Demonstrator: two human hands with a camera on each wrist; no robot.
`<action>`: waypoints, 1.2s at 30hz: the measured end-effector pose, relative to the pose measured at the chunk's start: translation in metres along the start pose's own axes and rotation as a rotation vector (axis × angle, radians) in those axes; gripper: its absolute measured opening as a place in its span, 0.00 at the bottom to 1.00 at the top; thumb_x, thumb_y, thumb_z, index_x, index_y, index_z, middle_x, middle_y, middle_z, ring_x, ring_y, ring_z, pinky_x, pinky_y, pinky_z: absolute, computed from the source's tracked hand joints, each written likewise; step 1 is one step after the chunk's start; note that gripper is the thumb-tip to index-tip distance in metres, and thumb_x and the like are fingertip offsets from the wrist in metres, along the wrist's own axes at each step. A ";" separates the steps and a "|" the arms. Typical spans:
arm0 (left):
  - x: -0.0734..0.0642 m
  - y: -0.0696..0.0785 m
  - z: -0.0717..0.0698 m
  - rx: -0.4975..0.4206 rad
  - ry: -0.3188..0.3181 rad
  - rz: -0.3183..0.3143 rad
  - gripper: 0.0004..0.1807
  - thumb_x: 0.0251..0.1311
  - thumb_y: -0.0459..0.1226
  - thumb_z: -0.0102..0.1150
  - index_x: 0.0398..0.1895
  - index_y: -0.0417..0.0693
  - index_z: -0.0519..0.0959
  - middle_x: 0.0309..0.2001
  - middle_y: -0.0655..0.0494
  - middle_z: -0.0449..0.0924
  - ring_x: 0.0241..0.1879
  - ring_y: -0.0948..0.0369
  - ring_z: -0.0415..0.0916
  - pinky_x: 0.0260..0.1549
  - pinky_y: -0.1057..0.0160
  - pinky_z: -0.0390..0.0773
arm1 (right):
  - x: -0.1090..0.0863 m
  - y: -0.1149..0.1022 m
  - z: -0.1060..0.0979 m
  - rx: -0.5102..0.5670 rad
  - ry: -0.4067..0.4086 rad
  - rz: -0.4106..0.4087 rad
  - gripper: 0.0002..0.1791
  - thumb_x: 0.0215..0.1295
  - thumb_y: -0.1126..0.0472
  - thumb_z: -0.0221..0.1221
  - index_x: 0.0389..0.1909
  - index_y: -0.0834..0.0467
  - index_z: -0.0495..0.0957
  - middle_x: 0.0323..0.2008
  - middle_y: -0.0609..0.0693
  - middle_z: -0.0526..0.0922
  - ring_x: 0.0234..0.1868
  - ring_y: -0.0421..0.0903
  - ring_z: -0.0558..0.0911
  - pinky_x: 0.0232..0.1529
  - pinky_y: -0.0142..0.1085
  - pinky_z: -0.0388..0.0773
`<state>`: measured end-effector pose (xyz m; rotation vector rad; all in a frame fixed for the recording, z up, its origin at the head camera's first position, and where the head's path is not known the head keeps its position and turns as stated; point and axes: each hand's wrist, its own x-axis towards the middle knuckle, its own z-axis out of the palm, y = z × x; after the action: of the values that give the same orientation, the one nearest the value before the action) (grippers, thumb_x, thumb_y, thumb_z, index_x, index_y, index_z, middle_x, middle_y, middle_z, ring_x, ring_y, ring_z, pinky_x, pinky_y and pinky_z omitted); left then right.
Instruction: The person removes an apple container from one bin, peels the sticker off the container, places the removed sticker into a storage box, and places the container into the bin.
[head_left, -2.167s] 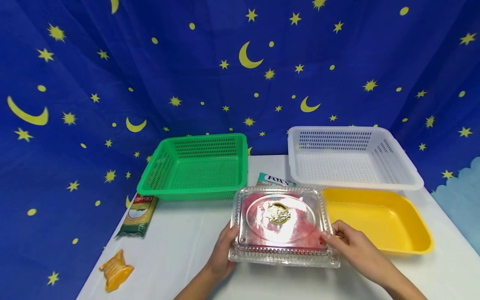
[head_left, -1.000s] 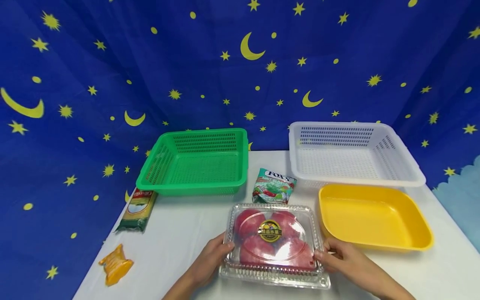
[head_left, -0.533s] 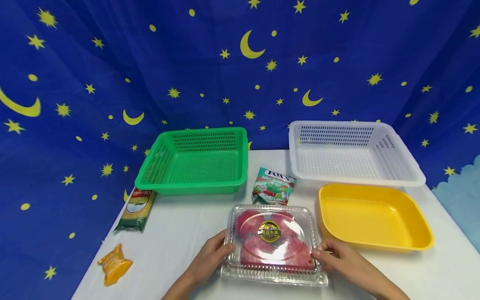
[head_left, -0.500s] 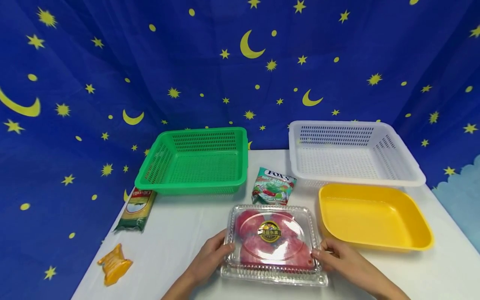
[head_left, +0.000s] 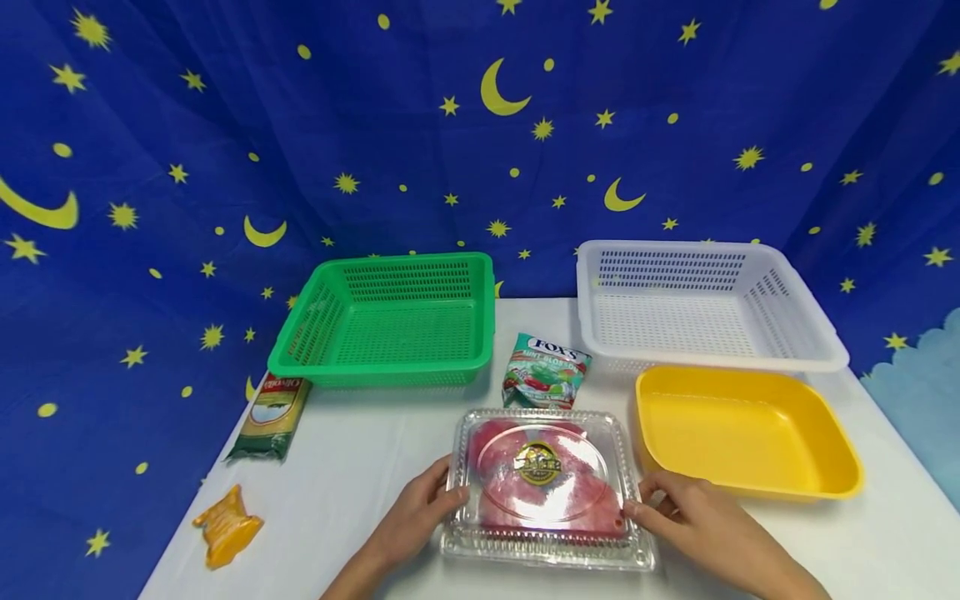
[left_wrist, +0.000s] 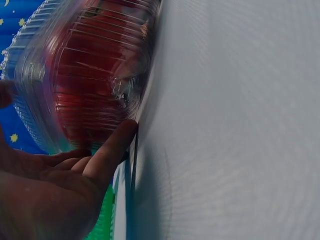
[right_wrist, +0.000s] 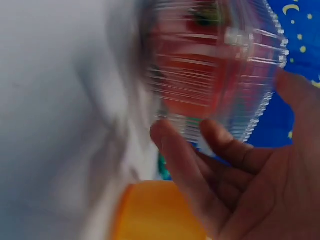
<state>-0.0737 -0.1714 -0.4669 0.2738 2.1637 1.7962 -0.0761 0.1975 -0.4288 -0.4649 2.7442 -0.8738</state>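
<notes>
Both hands, left (head_left: 417,518) and right (head_left: 693,521), grip the clamshell (head_left: 545,487); lowered from its tilt, it now rests flat on the desk (head_left: 360,475).

Clamshell box (head_left: 546,487) lies on the bench (head_left: 360,475). Candy bag (head_left: 546,372) just behind it, tray (head_left: 750,483) right, pasta packet (head_left: 272,416) well left, two baskets (head_left: 390,367) behind.

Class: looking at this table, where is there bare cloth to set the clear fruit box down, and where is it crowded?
Bare cloth lies left of the clear fruit box, between the pasta packet and the left hand, and along the near right edge below the yellow tray. It is crowded between the candy bag, green basket and white basket.
</notes>
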 end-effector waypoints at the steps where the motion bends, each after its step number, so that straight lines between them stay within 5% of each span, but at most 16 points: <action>1: 0.000 0.000 0.000 -0.002 -0.001 -0.001 0.32 0.69 0.43 0.49 0.70 0.34 0.58 0.65 0.40 0.67 0.59 0.52 0.71 0.54 0.67 0.69 | 0.000 -0.003 -0.002 -0.053 0.017 0.026 0.21 0.59 0.32 0.56 0.32 0.45 0.77 0.22 0.33 0.76 0.23 0.32 0.73 0.28 0.31 0.73; 6: 0.000 0.000 0.000 0.005 0.001 -0.007 0.32 0.70 0.44 0.49 0.71 0.35 0.58 0.66 0.41 0.66 0.60 0.52 0.70 0.54 0.67 0.69 | -0.001 -0.017 -0.010 -0.273 0.127 0.069 0.29 0.49 0.23 0.55 0.30 0.44 0.77 0.17 0.34 0.70 0.18 0.35 0.66 0.23 0.32 0.66; 13: -0.001 0.000 0.000 0.012 0.006 -0.021 0.32 0.70 0.44 0.48 0.71 0.35 0.57 0.66 0.40 0.66 0.59 0.52 0.71 0.53 0.67 0.70 | 0.004 -0.020 -0.013 -0.306 0.450 -0.136 0.19 0.50 0.37 0.68 0.33 0.46 0.79 0.27 0.35 0.76 0.25 0.34 0.71 0.26 0.34 0.75; 17: -0.001 0.000 0.001 0.014 0.005 -0.028 0.33 0.70 0.45 0.48 0.71 0.35 0.57 0.66 0.40 0.65 0.59 0.52 0.70 0.52 0.68 0.70 | 0.011 -0.017 -0.011 -0.281 0.555 -0.239 0.18 0.50 0.47 0.71 0.39 0.49 0.79 0.37 0.38 0.79 0.34 0.38 0.77 0.33 0.40 0.80; 24: -0.001 -0.001 0.001 0.005 -0.009 -0.024 0.32 0.71 0.45 0.47 0.72 0.36 0.56 0.66 0.41 0.65 0.59 0.52 0.70 0.52 0.66 0.71 | 0.021 -0.018 -0.008 -0.204 0.566 -0.350 0.26 0.50 0.53 0.70 0.49 0.58 0.78 0.50 0.48 0.77 0.51 0.46 0.74 0.56 0.30 0.64; 36: -0.001 -0.001 0.000 -0.009 0.012 -0.034 0.32 0.70 0.44 0.48 0.71 0.36 0.58 0.64 0.43 0.69 0.60 0.52 0.69 0.55 0.63 0.67 | 0.034 -0.034 0.000 -0.122 0.516 -0.403 0.22 0.52 0.52 0.69 0.48 0.56 0.80 0.50 0.42 0.75 0.52 0.42 0.70 0.56 0.29 0.61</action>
<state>-0.0724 -0.1722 -0.4673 0.2233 2.1552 1.7926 -0.1001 0.1589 -0.4125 -0.9616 3.2479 -1.0394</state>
